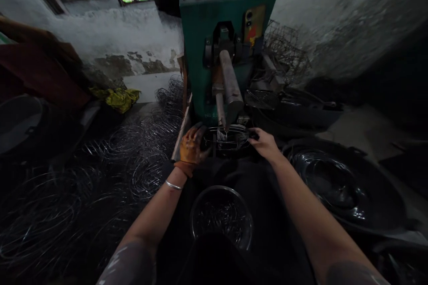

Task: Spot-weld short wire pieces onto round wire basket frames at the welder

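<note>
Head view: both hands hold a dark oval wire frame (227, 139) that lies flat under the grey metal arm (230, 87) of the green machine (227, 40), far centre. The frame's long axis runs left to right, one end at each hand. The left hand (192, 147), in a worn orange glove, has its grip closed on the frame's left end, fingers curled over the wire. The bare right hand (265, 141) pinches the right end, fingers folded tightly around it. A thin silver bangle (173, 185) sits on the left wrist. Nearer, between the forearms, lies a round wire ring (221, 217) on a dark lap. Loose coils of dark wire (100, 173) cover the floor at left. A large black round pan (337, 187) sits at right.
</note>
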A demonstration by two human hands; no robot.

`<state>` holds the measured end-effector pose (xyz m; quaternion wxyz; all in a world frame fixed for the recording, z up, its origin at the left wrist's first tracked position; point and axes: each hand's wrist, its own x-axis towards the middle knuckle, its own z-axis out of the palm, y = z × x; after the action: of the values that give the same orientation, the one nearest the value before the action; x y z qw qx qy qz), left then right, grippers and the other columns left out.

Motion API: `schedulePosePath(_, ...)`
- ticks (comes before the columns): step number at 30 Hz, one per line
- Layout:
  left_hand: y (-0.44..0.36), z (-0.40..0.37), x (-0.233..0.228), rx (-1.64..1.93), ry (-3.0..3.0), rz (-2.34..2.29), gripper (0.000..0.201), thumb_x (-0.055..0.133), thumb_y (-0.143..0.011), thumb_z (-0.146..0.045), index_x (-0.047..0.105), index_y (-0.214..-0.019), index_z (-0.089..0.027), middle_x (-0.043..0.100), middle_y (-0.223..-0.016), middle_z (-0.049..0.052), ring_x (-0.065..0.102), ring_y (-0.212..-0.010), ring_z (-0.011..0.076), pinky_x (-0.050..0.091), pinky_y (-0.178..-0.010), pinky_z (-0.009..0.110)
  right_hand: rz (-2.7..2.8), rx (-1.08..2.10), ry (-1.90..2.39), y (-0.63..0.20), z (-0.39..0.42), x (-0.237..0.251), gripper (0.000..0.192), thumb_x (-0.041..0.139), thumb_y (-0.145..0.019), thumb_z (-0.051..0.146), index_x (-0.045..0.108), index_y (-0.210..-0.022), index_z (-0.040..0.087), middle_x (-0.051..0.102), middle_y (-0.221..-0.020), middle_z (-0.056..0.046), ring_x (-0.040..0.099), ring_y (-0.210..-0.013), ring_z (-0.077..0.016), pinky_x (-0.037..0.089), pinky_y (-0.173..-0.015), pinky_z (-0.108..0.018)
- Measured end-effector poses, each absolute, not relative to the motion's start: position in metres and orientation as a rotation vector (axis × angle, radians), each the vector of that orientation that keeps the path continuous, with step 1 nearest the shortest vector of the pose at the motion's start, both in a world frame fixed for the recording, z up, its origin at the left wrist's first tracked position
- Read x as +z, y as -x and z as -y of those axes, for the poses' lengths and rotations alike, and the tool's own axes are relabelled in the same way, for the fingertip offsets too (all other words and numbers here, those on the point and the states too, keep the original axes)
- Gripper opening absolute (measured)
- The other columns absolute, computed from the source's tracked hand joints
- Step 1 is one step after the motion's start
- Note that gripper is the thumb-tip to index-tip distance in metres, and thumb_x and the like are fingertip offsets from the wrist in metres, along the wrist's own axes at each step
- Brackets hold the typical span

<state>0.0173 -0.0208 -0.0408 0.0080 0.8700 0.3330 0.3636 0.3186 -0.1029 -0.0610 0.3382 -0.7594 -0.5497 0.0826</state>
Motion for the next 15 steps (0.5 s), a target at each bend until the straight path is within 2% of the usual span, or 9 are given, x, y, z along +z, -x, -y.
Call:
schedulePosePath(4,-0.043,0.026,-0.028,1.015,-2.793,-1.077,0.087,0.074,-0.075,-0.043,0.039,-0.150,-0.018,0.046,-0.149,0.010,0.039,-0.139,0.0282,0.034,-0.117,0.040,1.408,0.237,1.991,-0.316,0.092,-0.065,0.036,0.064,-0.078,0.019,0.071,-0.113,0.014,0.071,-0.102,-0.010,0.068,-0.096,-0.0256,0.053,-0.091,-0.038)
schedulePosePath(7,-0.059,0.020,-0.025,0.835,-2.857,-1.178,0.091,0.078,-0.070,-0.038,0.039,-0.151,-0.019,0.047,-0.148,0.010,0.038,-0.139,0.0317,0.034,-0.115,0.045,1.329,0.290,1.942,-0.320,0.090,-0.071,0.033,0.066,-0.076,0.022,0.072,-0.108,0.014,0.073,-0.093,-0.008,0.069,-0.089,-0.0246,0.055,-0.087,-0.038)
schedulePosePath(11,-0.069,0.012,-0.022,0.685,-2.920,-1.215,0.079,0.076,-0.071,-0.033,0.049,-0.144,-0.019,0.057,-0.136,0.012,0.050,-0.125,0.0320,0.041,-0.104,0.047,1.343,0.260,1.851,-0.325,0.094,-0.075,0.027,0.066,-0.075,0.026,0.074,-0.099,0.016,0.073,-0.094,-0.008,0.069,-0.090,-0.0256,0.055,-0.088,-0.038)
schedulePosePath(15,-0.066,0.007,-0.023,0.680,-2.883,-1.218,0.066,0.074,-0.072,-0.036,0.058,-0.134,-0.019,0.064,-0.121,0.011,0.058,-0.111,0.0313,0.045,-0.098,0.045,1.421,0.198,1.870,-0.316,0.103,-0.063,0.021,0.062,-0.079,0.023,0.074,-0.095,0.017,0.073,-0.097,-0.008,0.069,-0.093,-0.0251,0.054,-0.089,-0.037)
